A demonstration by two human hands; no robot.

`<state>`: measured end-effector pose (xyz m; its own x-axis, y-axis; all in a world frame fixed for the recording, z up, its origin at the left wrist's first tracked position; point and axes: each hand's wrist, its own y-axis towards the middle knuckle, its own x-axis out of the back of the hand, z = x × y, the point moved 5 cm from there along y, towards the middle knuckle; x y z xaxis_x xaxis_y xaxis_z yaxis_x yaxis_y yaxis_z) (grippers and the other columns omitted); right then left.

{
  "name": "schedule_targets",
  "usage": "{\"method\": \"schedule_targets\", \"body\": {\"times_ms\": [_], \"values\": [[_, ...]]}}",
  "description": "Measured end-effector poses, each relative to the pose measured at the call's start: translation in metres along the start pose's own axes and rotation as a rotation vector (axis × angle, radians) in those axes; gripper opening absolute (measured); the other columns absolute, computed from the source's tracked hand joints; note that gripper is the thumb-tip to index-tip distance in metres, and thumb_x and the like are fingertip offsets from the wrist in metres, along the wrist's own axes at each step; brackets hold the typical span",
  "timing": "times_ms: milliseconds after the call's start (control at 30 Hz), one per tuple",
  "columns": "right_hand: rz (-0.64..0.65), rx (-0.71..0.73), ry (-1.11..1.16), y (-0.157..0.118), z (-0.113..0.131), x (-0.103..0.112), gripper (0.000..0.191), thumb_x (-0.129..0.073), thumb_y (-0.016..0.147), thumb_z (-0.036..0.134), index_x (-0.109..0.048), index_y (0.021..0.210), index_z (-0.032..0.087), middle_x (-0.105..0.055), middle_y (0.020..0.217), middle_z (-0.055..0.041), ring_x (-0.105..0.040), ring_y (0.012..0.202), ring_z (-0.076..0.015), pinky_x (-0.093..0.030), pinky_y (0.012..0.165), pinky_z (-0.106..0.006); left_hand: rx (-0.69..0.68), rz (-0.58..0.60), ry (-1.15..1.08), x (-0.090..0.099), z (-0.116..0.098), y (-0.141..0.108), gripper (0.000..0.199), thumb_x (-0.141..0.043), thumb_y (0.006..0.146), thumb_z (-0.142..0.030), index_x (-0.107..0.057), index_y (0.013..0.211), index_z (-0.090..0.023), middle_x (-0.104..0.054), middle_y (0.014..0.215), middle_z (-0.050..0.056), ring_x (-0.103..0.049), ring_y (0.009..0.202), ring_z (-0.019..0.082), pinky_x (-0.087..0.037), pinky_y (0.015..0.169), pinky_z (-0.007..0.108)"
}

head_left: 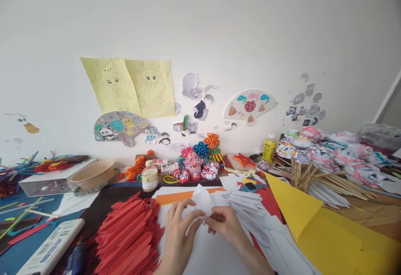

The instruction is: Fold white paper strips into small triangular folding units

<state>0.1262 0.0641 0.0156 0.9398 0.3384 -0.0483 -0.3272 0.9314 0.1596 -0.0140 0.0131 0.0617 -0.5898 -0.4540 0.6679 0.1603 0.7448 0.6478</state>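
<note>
Over the middle of the table (376,221), nearer its front edge than the wall (200,20), a white paper piece (202,196) is held up between two bare hands. It is plain and unmarked, with a pale point standing at the top and angled, crease-like sides opening below; its lower part is crossed by fingers and somewhat soft in focus, so the exact folds there are hard to make out. The left hand (182,226) arches around its left side, fingers bent and spread, with the thumb and forefinger appearing to pinch it. The right hand (223,220) is closed more tightly, thumb and fingertips gripping the paper low on its right side.

Beneath the hands, a large white sheet (216,255) runs towards the table's front edge, and an orange strip (175,197) lies across behind the left hand. Left of the hands, a thick heap of folded red papers (130,233) slants towards the front edge; on the right, folded white papers (247,209) lie fanned and overlapping. Large yellow sheets (332,241) spread over the front right corner.

Along the back edge, a bottle with a pale label (150,177) stands left of small pink flowers (190,160), blue flowers (202,150) and orange flowers (212,140). Towards the back right corner, a yellow bottle (268,150) stands beside a big bunch of white and pink paper flowers (326,154).
</note>
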Motion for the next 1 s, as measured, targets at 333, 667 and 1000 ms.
{"method": "schedule_targets", "body": {"times_ms": [333, 667, 1000], "values": [[0.022, -0.014, 0.114, 0.0, -0.002, -0.004, 0.038, -0.076, 0.066, 0.042, -0.073, 0.085, 0.009, -0.069, 0.07, -0.0104, -0.064, 0.058, -0.0187, -0.049, 0.055, -0.028, 0.382, 0.054, -0.416, -0.018, 0.024, 0.0, 0.023, -0.055, 0.082, -0.039, -0.066, 0.079, -0.019, -0.065, 0.072, 0.002, -0.056, 0.066, 0.017, -0.044, 0.064, 0.026], [0.074, -0.023, 0.144, 0.001, -0.005, -0.007, 0.041, -0.075, 0.066, 0.045, -0.073, 0.084, 0.008, -0.07, 0.072, -0.0119, -0.065, 0.059, -0.0185, -0.051, 0.055, -0.028, 0.438, -0.008, -0.402, -0.019, 0.025, -0.004, 0.029, -0.057, 0.08, -0.043, -0.062, 0.067, -0.017, -0.061, 0.063, 0.0, -0.052, 0.062, 0.015, -0.041, 0.06, 0.024], [0.068, -0.051, 0.122, 0.0, -0.009, -0.008, 0.045, -0.072, 0.067, 0.051, -0.071, 0.077, 0.007, -0.068, 0.069, -0.0116, -0.063, 0.054, -0.0166, -0.05, 0.052, -0.027, 0.376, -0.013, -0.284, -0.016, 0.019, -0.005, 0.029, -0.054, 0.083, -0.041, -0.058, 0.066, -0.018, -0.062, 0.064, 0.001, -0.054, 0.062, 0.016, -0.042, 0.062, 0.026]]}}
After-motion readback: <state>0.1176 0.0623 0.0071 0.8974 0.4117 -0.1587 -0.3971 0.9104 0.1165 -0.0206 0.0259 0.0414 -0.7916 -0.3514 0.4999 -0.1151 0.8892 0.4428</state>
